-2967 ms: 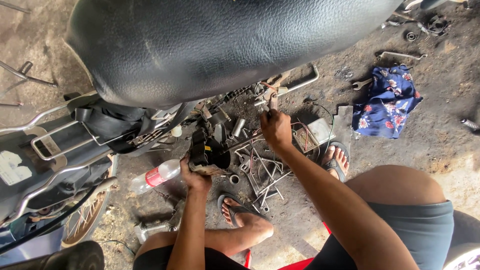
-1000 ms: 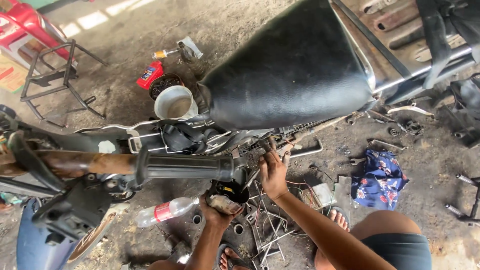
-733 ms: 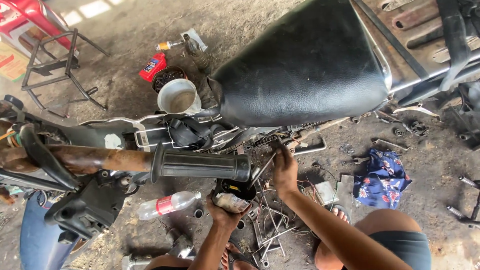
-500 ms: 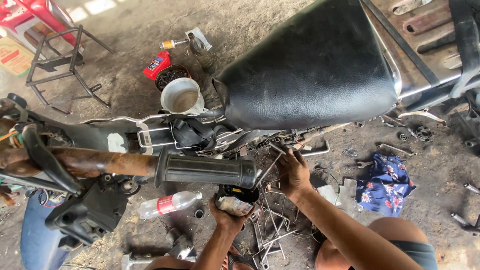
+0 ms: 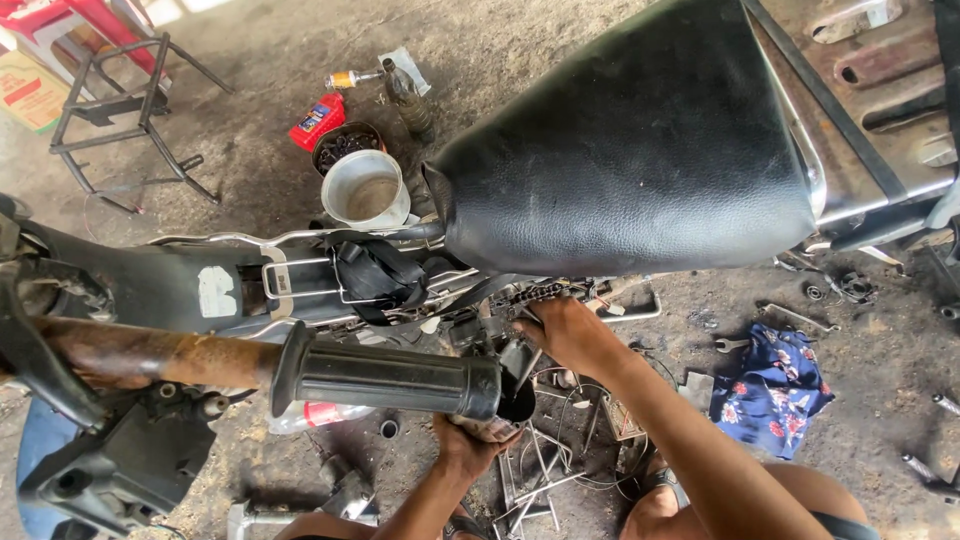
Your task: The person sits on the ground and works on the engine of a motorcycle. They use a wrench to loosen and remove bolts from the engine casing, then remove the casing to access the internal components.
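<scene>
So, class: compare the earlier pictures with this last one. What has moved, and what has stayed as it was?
The view has swung left, bringing the black rubber handlebar grip and dented grey metal pot into sight. The right hand has stayed at the engine parts under the black leather seat; the left hand stays low, now partly behind the grip. The blue flowered cloth has not moved.

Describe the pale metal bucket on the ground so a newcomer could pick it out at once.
Start at the big black leather motorcycle seat and move to its front tip, then just left onto the concrete floor. The pale metal bucket stands there upright, open and round. A small dark bowl of metal parts and a red flat container sit behind it; the bucket is larger and light-coloured.
</scene>
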